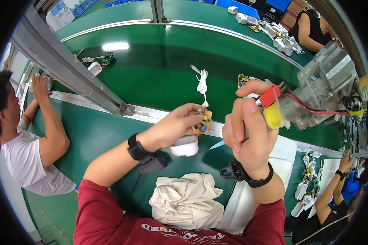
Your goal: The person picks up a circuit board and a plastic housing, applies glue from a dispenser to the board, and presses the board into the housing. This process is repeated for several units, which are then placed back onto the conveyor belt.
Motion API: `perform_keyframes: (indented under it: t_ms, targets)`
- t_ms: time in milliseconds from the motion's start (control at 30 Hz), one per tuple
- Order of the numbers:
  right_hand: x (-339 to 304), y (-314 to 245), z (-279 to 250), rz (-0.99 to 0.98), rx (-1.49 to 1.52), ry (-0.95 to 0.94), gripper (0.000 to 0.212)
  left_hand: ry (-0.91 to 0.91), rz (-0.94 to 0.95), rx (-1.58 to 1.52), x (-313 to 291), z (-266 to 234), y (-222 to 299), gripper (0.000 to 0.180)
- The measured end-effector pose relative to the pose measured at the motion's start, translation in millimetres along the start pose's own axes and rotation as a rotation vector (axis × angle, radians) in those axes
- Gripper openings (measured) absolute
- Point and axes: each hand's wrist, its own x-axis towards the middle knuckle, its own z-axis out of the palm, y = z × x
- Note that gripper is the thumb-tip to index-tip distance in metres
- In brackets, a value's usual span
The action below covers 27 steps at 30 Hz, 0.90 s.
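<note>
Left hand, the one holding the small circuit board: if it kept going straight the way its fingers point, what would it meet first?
Probably the right hand. The left hand points rightward with its small yellow circuit board and white plastic shell, and the right hand's fingers sit just beyond, holding a grey tool. Depth is unclear, so it might pass by.

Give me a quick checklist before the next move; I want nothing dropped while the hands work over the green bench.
1. Left hand grips the small circuit board: ok.
2. White housing held under that hand: ok.
3. White cable hangs free above the board, not snagged: ok.
4. Right hand closed on the tool with yellow and red parts: ok.
5. Tool tip touching the board: cannot tell.
6. Cream cloth lies clear of both hands: ok.
</note>
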Motion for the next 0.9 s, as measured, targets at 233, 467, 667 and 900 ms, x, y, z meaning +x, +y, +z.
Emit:
perform_keyframes:
  t_ms: [233,467,667,900]
  targets:
    - [24,12,-14,-0.067,-0.035,0.083,0.021,-0.201,0.234,0.207,9,-6,-36,0.041]
    - [39,42,-22,-0.071,0.021,0.065,0.019,-0.300,0.184,0.202,21,-26,-41,0.045]
    - [43,55,-16,-0.054,0.107,0.133,0.021,-0.322,0.198,0.194,26,-36,-44,0.047]
    - [42,66,-16,-0.072,-0.003,0.069,0.018,-0.340,0.239,0.135,25,-37,-46,0.044]
